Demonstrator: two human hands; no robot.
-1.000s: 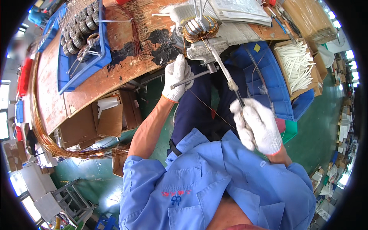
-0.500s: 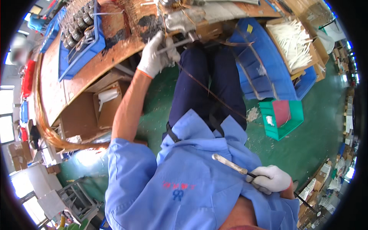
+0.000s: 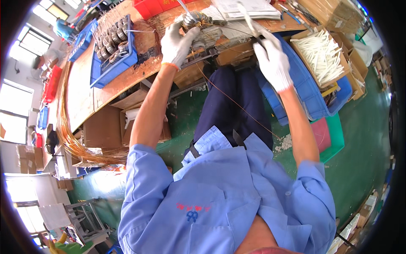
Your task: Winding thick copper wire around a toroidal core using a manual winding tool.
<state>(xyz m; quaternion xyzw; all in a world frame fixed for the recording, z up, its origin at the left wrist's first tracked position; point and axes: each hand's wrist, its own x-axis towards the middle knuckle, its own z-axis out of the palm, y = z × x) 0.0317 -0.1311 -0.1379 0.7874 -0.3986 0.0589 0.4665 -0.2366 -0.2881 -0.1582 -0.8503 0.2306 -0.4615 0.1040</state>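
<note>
left hand (image 3: 176, 45): against coil (image 3: 202, 18) | right hand (image 3: 270, 59): gripping slim tool (image 3: 248, 21)

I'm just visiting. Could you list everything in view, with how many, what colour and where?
Wound ring: 1, grey and copper, by the left hand
Slim tool: 1, pale and dark, in the right hand
Bench: 1, orange-brown, across the top and left
Trays: 2, blue, upper left
Rings: many, grey, in the nearer tray
Red container: 1, red, top
Papers: stack, white, top
Carton: 1, brown, upper right
Slender pieces: many, white, in that carton
Crate: at least 1, blue, below the carton
Bin: 1, green, floor
Wire bundle: 1, copper, left
Background goods: too small to count
Jacket: 1, blue, worn
Hands: 2, white-gloved, top
</note>
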